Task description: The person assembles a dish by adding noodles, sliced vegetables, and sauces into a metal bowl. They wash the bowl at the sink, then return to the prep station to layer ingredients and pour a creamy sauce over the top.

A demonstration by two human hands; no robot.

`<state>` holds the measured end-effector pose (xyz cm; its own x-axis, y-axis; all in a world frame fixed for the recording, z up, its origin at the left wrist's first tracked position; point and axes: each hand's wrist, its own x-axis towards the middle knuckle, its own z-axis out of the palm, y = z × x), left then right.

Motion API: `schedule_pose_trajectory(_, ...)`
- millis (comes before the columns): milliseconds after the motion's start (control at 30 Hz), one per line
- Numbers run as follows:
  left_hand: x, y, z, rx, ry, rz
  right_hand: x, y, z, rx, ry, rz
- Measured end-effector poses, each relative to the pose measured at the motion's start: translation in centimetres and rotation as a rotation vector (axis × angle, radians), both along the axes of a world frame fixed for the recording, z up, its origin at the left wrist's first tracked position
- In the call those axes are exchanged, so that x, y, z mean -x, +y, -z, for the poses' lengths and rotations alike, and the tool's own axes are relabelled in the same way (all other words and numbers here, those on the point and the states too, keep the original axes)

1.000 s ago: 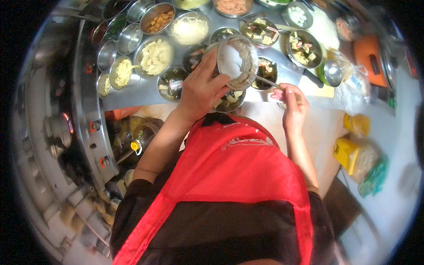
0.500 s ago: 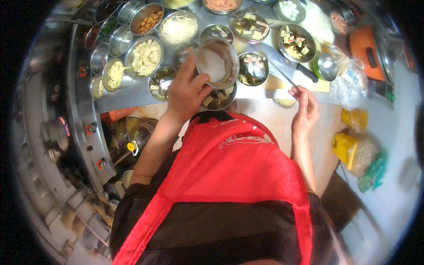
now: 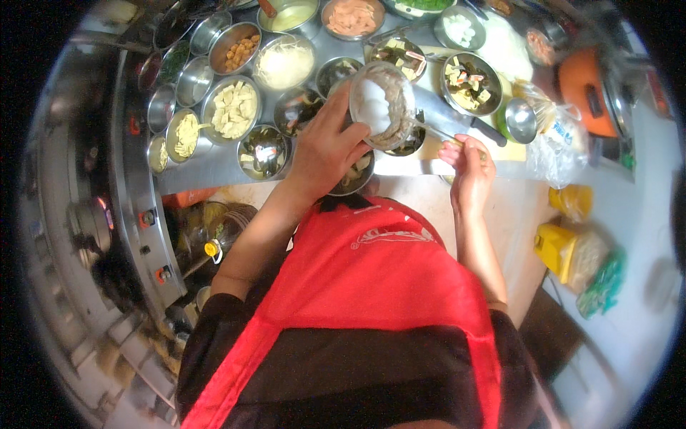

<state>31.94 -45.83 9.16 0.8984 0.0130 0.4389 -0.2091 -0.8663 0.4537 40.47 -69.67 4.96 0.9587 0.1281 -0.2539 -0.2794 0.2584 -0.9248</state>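
Observation:
My left hand point(image 3: 325, 146) grips a small round bowl point(image 3: 401, 129) by its left side, holding it above the counter's front edge. White powder point(image 3: 371, 104) fills part of it, and brownish residue coats the wall. A thin-handled spoon point(image 3: 437, 133) is pinched in my right hand point(image 3: 471, 171). Its handle runs left to the bowl's rim; its head is hard to make out. Around and partly under the held bowl stand metal bowls of dark and pale pieces, such as one bowl point(image 3: 264, 151) at left and another point(image 3: 471, 84) at right.
Bowls of pale chunks point(image 3: 232, 111), white shreds point(image 3: 284, 63) and orange slices point(image 3: 352, 18) crowd the counter. A knife with a black handle point(image 3: 489, 131) lies on a cutting board. A ladle point(image 3: 521, 120), plastic bags point(image 3: 561, 143) and an orange pot point(image 3: 586, 93) are at right, a stove point(image 3: 146, 218) at left.
My left hand has moved the bowl to the right. My right hand has come left and slightly lower, bringing the spoon up to the bowl's rim.

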Motion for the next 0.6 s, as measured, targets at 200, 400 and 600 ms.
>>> schedule_pose_trajectory(200, 0.3, 0.7, 0.6, 0.030, 0.053, -0.162, -4.1, 0.9, -0.3, -0.138, -0.108, 0.081)
schedule_pose_trajectory(400, 0.4, 1.3, 0.7, 0.045, 0.054, -0.156, -5.5, 2.5, -0.8, 0.207, -0.481, 0.041)
schedule_pose_trajectory(600, -1.1, -0.2, 0.3, 0.033, -0.014, -0.022, -2.1, -0.2, -2.5, 0.368, -0.580, -0.287)
